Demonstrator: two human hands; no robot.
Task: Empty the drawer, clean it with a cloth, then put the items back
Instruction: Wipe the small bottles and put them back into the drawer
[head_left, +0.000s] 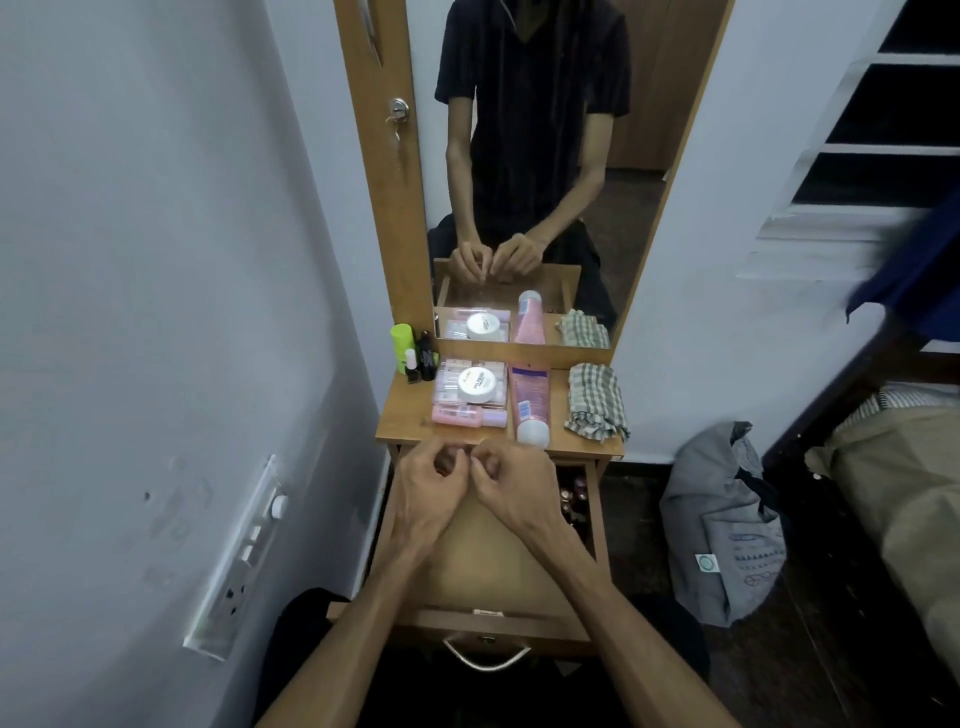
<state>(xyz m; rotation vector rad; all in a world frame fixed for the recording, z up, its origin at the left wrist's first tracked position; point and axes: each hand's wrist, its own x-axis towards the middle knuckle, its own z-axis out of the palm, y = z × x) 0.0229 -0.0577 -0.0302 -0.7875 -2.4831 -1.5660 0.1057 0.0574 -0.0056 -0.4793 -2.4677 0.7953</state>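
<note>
The left hand (434, 486) and the right hand (511, 480) are being held together, knuckles nearly touching, over the far end of the open drawer (483, 561); the fingers of both are being curled inward, and whether anything small is being pinched between them cannot be told. The drawer is being shown pulled out toward the viewer, its pale floor mostly bare, with a few small dark bottles (574, 493) being kept along its right wall. On the table (400, 415) above it, removed items are being displayed: a clear box (470, 387) with a white jar (475, 384) on top, a pink bottle (467, 415) lying just near of the box, a pink tube (530, 405) to its right, and a checked cloth (595, 400) crumpled at the right edge. A green bottle (401, 345) and a black bottle (427, 356) are being kept upright at the far left, beside the mirror (524, 156).
</note>
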